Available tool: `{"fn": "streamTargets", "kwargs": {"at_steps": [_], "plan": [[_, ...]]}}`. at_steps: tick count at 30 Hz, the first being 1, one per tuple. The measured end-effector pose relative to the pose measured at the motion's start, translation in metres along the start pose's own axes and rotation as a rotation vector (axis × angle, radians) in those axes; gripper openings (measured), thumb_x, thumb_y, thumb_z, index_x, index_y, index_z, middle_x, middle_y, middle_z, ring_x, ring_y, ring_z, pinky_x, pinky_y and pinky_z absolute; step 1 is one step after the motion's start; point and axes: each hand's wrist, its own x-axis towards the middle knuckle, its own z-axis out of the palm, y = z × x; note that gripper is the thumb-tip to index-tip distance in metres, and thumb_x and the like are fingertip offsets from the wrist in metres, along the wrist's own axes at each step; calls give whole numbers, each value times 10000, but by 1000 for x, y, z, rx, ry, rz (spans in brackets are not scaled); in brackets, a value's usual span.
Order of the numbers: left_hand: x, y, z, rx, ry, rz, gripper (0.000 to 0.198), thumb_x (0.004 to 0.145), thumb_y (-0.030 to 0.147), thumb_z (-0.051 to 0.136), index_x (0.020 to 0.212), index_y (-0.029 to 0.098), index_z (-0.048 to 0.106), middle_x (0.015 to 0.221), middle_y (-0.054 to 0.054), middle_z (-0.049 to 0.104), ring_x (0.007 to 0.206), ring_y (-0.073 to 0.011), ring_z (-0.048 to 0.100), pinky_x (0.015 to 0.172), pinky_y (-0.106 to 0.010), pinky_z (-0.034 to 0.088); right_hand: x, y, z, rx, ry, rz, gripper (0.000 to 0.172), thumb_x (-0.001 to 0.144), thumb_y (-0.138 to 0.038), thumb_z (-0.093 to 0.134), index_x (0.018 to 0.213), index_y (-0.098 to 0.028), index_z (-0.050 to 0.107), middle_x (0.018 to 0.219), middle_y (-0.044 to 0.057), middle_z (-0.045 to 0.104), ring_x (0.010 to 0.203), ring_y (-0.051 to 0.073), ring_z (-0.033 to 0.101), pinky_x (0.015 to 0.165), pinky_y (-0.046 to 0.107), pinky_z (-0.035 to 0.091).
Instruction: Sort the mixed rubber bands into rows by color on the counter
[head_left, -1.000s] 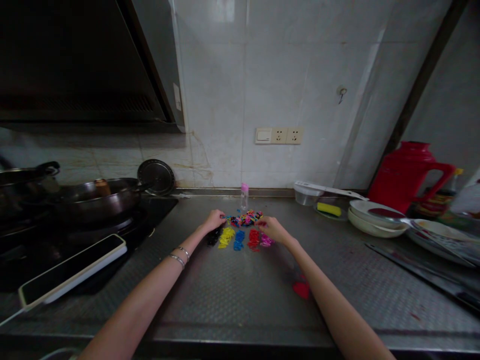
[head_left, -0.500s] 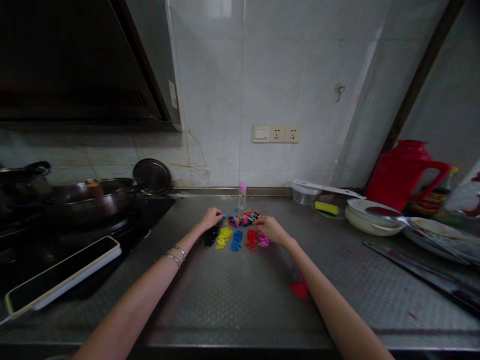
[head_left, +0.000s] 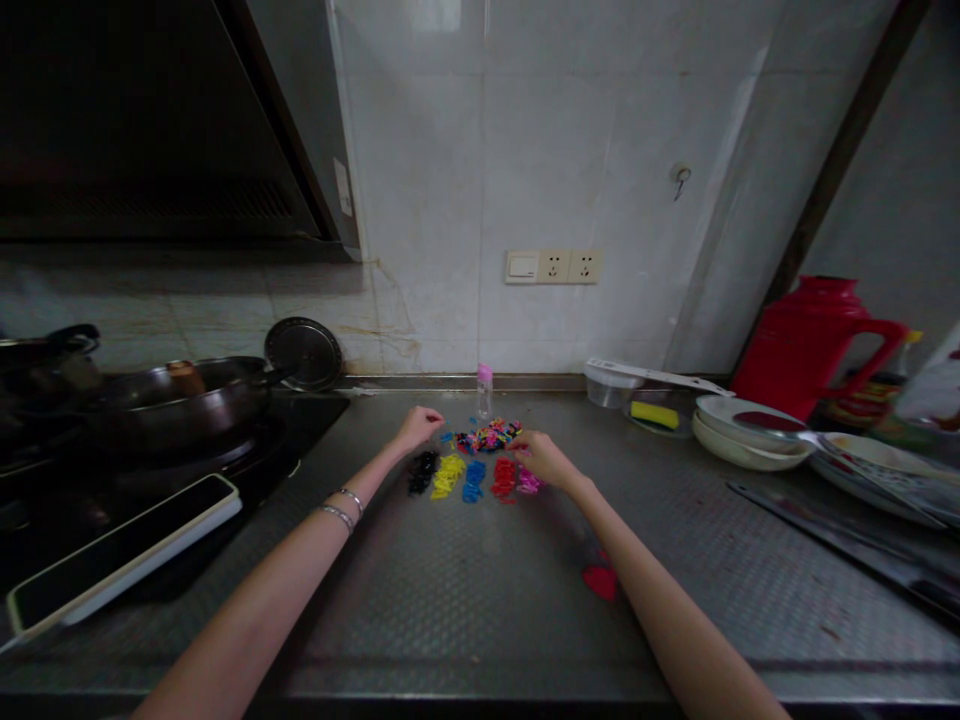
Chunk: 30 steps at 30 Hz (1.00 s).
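1. Pale tiled wall (head_left: 420,170) backs a patterned metal counter (head_left: 435,600); at far left a pan (head_left: 202,400) stands on the hob, and a lid (head_left: 304,353) stands on edge, probably propped against the tiles to save room.
2. Left hand (head_left: 420,428): thumb and fingertips pinched together above the counter, beyond the black pile (head_left: 423,473). Whether they grasp a piece, I cannot tell.
3. Next come the yellow pile (head_left: 448,477) and blue pile (head_left: 473,481), with gaps that seem meant to keep colours apart.
4. Behind them, the mixed heap (head_left: 487,437) of small pieces lies mid-counter, presumably within reach of both hands.
5. Then the red pile (head_left: 504,478) and pink pile (head_left: 528,481).
6. Right hand (head_left: 544,458): fingers curled at the heap's right end, above the pink; its grip cannot be told.
7. Far right, beside a red flask (head_left: 802,345), a dark bottle (head_left: 870,400) bears a label too blurred to read; no brand is legible.
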Motion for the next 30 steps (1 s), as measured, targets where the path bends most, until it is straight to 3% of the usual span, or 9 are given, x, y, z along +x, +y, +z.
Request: {"fn": "streamTargets", "kwargs": {"at_steps": [6, 16, 26, 30], "plan": [[0, 4, -2, -81, -15, -69, 216, 702, 213, 562, 837, 83, 667, 566, -22, 615, 393, -70, 452, 436, -189, 362, 0, -3, 0, 1, -2, -1, 268, 706, -162, 468, 874, -158, 677, 905, 65, 668, 854, 165, 585, 797, 232, 403], [-8, 10, -6, -79, -94, -35, 222, 684, 237, 570, 798, 76, 672, 492, -2, 575, 387, -81, 458, 432, -193, 345, 1, 5, 6, 24, 12, -8, 267, 700, -155, 469, 869, -158, 676, 872, 52, 672, 795, 152, 593, 735, 219, 417], [-13, 16, -7, -64, -119, -10, 249, 697, 267, 514, 721, 78, 674, 585, -39, 625, 380, -78, 457, 422, -196, 348, -1, 1, 3, 25, -4, 22, 278, 708, -154, 468, 889, -166, 678, 909, 50, 670, 834, 161, 592, 757, 224, 418], [-13, 19, -8, -25, -71, 42, 257, 671, 280, 539, 750, 90, 693, 662, -60, 659, 525, -120, 532, 512, -212, 398, -1, 0, 2, 25, -9, 32, 278, 707, -152, 471, 890, -169, 680, 907, 52, 670, 838, 159, 593, 771, 223, 415]]}}
